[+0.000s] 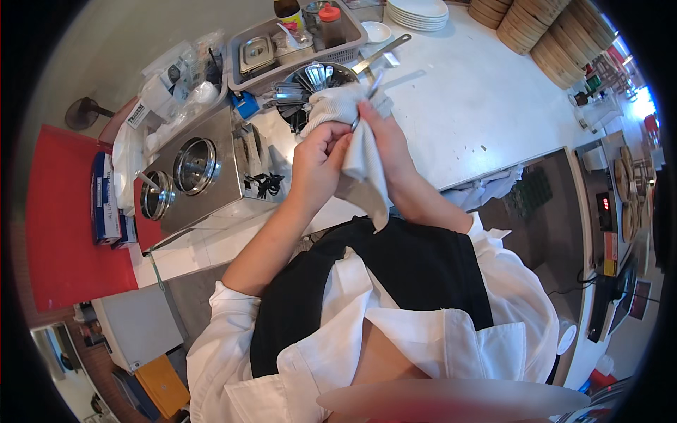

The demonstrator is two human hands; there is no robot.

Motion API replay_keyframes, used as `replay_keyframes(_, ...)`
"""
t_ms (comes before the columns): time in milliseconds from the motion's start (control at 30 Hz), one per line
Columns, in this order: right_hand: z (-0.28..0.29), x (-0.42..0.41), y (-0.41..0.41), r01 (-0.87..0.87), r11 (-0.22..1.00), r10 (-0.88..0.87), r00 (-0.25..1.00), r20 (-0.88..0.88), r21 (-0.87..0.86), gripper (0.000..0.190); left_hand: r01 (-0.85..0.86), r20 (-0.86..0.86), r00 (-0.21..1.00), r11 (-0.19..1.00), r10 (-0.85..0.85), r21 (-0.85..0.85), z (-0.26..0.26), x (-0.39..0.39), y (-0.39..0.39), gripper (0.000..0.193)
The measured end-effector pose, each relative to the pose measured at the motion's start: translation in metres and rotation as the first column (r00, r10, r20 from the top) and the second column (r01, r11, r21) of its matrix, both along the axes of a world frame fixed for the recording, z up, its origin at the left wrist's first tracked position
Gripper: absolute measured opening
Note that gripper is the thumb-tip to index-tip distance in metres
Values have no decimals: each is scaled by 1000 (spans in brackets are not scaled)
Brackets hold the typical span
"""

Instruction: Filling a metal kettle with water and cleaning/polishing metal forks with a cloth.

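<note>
Above the white counter (pixel 455 111), both hands are at a white ribbed cloth (pixel 365 153). My right hand (pixel 386 135) grips the cloth around a thin metal piece of cutlery (pixel 376 84), whose far end sticks out past the fingers. My left hand (pixel 320 161) has its fingers curled close to the cutlery's near end; the cloth partly hides that grip. One cloth corner hangs down between my wrists. Just beyond, a round pan (pixel 349 72) with a long metal handle (pixel 381 53) is heaped with metal cutlery (pixel 317 76). The cloth overlaps the pan's near side.
A grey plastic basket (pixel 349 53) at the back carries bottles and lidded metal containers. Stacked white plates (pixel 418 13) and bamboo steamers (pixel 534 24) stand back right. On the left are a steel unit (pixel 222 158) with round wells, a black cable (pixel 268 185) and foil boxes (pixel 106 201).
</note>
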State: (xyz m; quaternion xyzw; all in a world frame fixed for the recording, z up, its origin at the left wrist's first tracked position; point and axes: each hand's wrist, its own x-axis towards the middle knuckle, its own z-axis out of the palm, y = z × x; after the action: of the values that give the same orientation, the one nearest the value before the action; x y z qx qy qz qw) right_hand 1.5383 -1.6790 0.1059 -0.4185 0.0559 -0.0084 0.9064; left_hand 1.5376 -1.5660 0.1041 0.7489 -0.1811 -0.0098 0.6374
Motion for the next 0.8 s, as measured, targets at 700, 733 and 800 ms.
replay_keyframes(700,-12,-18,-7,-419,702,544,837,54,-575,21,-635,212,770,686,602,355,122,-28,295,25)
replay_keyframes(733,-15,-16,-17,-384,728,511,856,76,-568,23,-632,208,772,688,601,357,125,-31,323,25)
replay_keyframes(800,-15,-15,-29,-345,761,451,890,66,-550,25,-553,473,821,239,320,798,129,-32,353,15)
